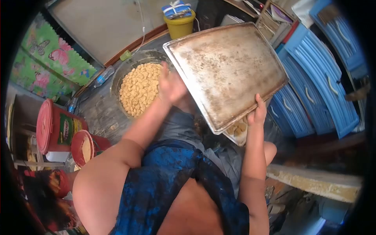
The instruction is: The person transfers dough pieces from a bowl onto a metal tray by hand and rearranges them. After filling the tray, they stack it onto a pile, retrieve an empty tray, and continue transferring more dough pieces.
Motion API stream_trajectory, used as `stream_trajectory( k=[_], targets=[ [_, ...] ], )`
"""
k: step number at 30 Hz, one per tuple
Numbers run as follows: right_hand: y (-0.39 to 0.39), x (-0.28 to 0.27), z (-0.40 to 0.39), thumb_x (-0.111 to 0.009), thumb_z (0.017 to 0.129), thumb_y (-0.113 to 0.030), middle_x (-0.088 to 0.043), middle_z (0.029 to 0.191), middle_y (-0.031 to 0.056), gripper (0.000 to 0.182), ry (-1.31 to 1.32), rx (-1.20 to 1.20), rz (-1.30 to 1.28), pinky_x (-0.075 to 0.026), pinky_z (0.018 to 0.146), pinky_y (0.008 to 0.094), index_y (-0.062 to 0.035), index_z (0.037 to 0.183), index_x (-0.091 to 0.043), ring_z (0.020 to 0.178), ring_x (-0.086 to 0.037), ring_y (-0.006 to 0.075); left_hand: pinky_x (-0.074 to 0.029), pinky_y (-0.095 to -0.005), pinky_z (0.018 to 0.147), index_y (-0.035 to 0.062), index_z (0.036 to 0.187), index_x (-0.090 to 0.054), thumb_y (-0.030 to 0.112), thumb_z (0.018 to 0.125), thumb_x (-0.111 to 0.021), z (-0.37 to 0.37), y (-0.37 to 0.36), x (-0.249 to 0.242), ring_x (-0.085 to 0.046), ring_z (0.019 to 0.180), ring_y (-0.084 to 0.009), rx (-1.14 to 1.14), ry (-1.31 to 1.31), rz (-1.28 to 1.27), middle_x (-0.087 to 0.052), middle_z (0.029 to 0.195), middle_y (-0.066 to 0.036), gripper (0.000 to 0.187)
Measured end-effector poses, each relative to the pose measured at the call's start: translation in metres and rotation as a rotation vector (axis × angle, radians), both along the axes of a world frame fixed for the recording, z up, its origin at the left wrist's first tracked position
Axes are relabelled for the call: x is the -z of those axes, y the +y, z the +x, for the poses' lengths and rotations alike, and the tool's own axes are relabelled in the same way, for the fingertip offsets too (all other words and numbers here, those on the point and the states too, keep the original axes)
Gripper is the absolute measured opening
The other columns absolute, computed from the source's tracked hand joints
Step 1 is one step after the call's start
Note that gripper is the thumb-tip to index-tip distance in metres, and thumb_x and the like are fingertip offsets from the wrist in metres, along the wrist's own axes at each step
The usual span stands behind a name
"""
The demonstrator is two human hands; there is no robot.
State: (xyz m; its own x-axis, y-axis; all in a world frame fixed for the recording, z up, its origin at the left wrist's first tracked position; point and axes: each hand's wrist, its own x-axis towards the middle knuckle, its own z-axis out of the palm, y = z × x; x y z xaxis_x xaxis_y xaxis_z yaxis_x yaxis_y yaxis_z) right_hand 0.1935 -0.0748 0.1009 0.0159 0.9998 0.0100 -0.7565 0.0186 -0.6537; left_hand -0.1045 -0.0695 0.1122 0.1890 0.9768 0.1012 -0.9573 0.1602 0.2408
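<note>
A large metal baking tray (231,70), worn and stained brown, is held up at a tilt before me. My right hand (257,112) grips its lower right edge, thumb lying over the rim. My left hand (171,85) is slightly blurred beside the tray's left edge, fingers stretched out, with nothing seen in it. Past that hand stands a wide round basin (114,92) of small, pale tan dough-like pieces (139,88), partly covered by the hand. Below the raised tray shows the corner of a second tray (239,143) with several flat, round, cookie-like pieces (238,128), mostly hidden.
A red lidded bucket (47,125) and a smaller red pail (83,147) stand at left. A yellow bucket (181,27) is behind the tray. Blue drawers (313,78) line the right side. A plastic bottle (104,76) lies near the butterfly-patterned green cloth (51,58).
</note>
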Motion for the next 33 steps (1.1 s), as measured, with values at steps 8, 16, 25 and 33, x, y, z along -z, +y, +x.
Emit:
stream_trajectory(
  k=[8, 16, 25, 33],
  targets=[
    [-0.005, 0.069, 0.118, -0.062, 0.084, -0.015, -0.051, 0.122, 0.0113, 0.055, -0.275, 0.114, -0.16, -0.043, 0.092, 0.0367, 0.0, 0.131, -0.037, 0.109, -0.051, 0.0244, -0.049, -0.0326, 0.066, 0.0025, 0.121, -0.05, 0.055, 0.089, -0.044, 0.006, 0.091, 0.008, -0.057, 0.077, -0.0197, 0.494, 1.459, -0.002, -0.061, 0.096, -0.013, 0.061],
    [-0.006, 0.117, 0.149, -0.064, 0.083, -0.028, -0.064, 0.103, 0.0159, 0.043, -1.267, 0.569, -0.337, -0.044, 0.083, 0.0342, 0.0042, 0.111, -0.059, 0.094, -0.06, 0.0254, -0.044, -0.0397, 0.06, -0.0014, 0.083, -0.056, 0.02, 0.082, -0.059, 0.097, 0.067, 0.138, -0.058, 0.065, -0.0269, 0.055, 1.715, -0.093, -0.06, 0.073, -0.017, 0.022],
    [0.014, 0.148, 0.125, -0.061, 0.083, -0.036, -0.059, 0.113, 0.021, 0.052, -1.502, 0.486, -0.469, -0.042, 0.089, 0.0369, 0.0009, 0.119, -0.055, 0.105, -0.057, 0.0325, -0.05, -0.043, 0.06, -0.0055, 0.09, -0.055, 0.016, 0.082, -0.049, 0.084, 0.086, 0.15, -0.063, 0.067, -0.0381, 0.195, 2.487, 0.454, -0.063, 0.075, -0.023, 0.024],
    [0.021, 0.152, 0.128, -0.063, 0.082, -0.032, -0.058, 0.115, 0.021, 0.051, -1.474, 0.544, -0.462, -0.042, 0.089, 0.0409, 0.0, 0.12, -0.053, 0.108, -0.055, 0.0346, -0.052, -0.0369, 0.071, -0.005, 0.076, -0.068, 0.005, 0.046, -0.073, 0.099, 0.086, 0.11, -0.066, 0.083, -0.0328, 0.515, 2.56, 0.386, -0.065, 0.088, -0.023, 0.032]
  ],
)
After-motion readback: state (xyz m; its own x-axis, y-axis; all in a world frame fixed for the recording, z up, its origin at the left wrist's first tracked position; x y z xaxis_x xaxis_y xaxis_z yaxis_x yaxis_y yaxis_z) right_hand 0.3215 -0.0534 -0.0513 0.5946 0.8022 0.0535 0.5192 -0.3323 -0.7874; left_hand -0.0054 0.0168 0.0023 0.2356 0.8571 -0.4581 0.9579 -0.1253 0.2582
